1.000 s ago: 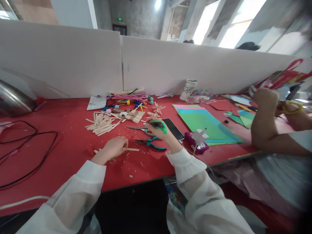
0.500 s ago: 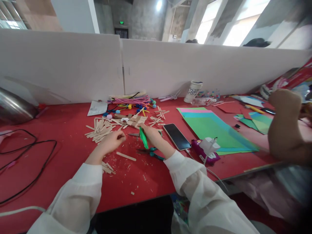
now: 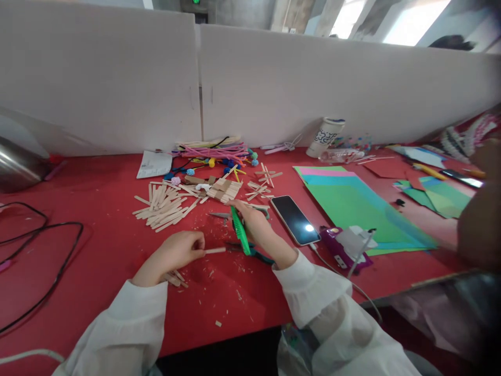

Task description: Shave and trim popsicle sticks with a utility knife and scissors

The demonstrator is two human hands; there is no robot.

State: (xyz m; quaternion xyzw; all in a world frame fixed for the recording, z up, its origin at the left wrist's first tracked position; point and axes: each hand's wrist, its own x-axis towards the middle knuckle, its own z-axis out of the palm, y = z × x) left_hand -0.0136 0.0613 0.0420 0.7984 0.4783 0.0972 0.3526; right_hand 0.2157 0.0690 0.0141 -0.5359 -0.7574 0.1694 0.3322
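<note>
Table (image 3: 97, 183): red surface with a white partition wall along its far edge, strewn with small wood chips.
Black cable (image 3: 58, 256): loops across the table at the far left, well apart from both hands.
Pile of sticks (image 3: 162, 203): flat wooden craft sticks lying loose, beyond the left hand.
Left hand (image 3: 176, 251): resting on the table near the front edge, fingers curled closed and pinching one end of a wooden stick.
Wooden stick (image 3: 215, 250): short and pale, lying about level just above the table, its free end pointing right toward the scissors.
Green-handled scissors (image 3: 240, 236): held in the right hand, just right of the stick's free end; the green handle is seen edge-on and a grey blade tip shows behind it.
Right hand (image 3: 254, 223): closed around the scissors handle, wrist over the table, white sleeve behind it.
Phone (image 3: 296, 220): dark screen facing up, flat on the table just right of the right hand.
Coloured paper (image 3: 352, 201): a stack of green, blue and pink sheets, right of the phone.
Another person's arm (image 3: 479, 224): blurred, at the far right edge.
</note>
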